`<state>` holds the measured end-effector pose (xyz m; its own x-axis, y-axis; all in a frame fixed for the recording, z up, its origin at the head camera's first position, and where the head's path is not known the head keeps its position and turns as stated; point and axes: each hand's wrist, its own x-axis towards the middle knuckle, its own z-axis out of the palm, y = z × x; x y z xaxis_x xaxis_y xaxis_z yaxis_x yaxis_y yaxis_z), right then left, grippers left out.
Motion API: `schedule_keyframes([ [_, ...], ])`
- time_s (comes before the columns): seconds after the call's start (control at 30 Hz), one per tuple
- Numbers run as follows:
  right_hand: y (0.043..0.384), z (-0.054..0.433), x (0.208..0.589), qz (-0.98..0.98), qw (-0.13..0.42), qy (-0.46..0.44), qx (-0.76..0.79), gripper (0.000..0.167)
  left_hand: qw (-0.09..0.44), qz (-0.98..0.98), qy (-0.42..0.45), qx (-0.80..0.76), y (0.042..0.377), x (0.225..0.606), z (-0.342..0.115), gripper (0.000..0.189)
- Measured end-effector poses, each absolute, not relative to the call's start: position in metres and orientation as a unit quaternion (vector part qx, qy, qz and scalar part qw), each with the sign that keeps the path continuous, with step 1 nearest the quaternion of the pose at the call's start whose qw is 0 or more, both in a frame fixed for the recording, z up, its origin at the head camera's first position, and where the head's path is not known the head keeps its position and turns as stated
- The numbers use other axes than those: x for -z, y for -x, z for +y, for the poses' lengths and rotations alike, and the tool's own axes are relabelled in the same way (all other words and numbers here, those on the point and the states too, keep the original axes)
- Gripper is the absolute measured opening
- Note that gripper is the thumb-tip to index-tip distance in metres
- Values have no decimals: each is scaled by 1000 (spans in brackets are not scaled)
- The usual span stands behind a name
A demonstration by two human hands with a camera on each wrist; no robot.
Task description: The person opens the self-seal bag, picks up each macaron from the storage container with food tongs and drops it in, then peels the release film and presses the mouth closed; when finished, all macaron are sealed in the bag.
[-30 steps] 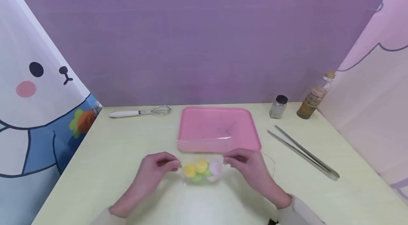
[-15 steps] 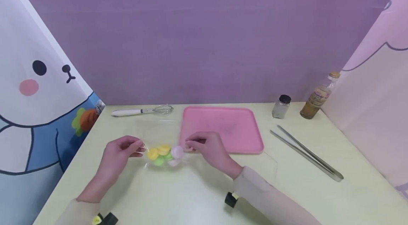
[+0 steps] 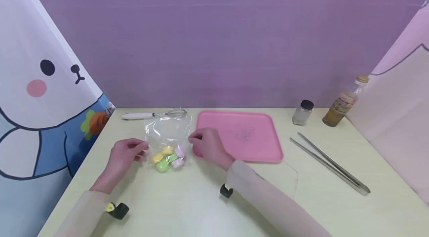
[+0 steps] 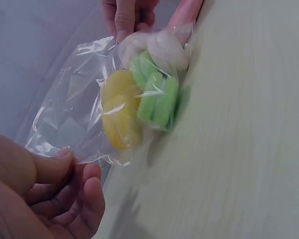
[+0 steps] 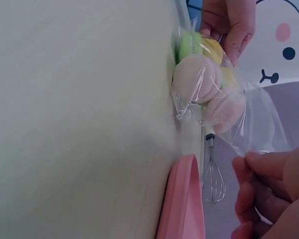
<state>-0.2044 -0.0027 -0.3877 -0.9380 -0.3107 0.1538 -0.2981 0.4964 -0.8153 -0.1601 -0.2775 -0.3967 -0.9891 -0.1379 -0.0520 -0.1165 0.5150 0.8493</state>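
A clear plastic bag holds several macarons in yellow, green and pale pink. In the head view it is left of the pink tray, with its upper part overlapping the whisk. The left hand pinches the bag's left edge between thumb and fingers. On the opposite edge, the right hand does the same, close over the tray's left side. Seen from the left wrist, the yellow macarons sit nearest the left hand. The pale pink macarons are nearest in the right wrist view, low in the bag and close over the table.
The pink tray lies mid-table. Behind the bag is a whisk with a white handle. To the right are metal tongs, a small jar with a black lid and a corked bottle. A purple backdrop stands behind.
Both hands have carried the bag from in front of the tray to its left and farther back. The view has turned slightly left.
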Motion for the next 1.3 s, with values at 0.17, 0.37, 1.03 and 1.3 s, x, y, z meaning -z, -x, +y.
schedule_keyframes([
  [0.17,212,-8,387,914,-8,146,379,15,-7,-879,-75,470,174,403,-273,34],
  [0.37,207,2,384,926,-35,158,342,28,-26,-898,-79,431,175,400,-270,46],
  [1.03,160,84,379,909,-133,291,268,16,143,-962,70,221,131,385,-237,24],
  [1.3,144,127,381,901,-208,325,198,22,199,-958,146,148,120,391,-227,29],
])
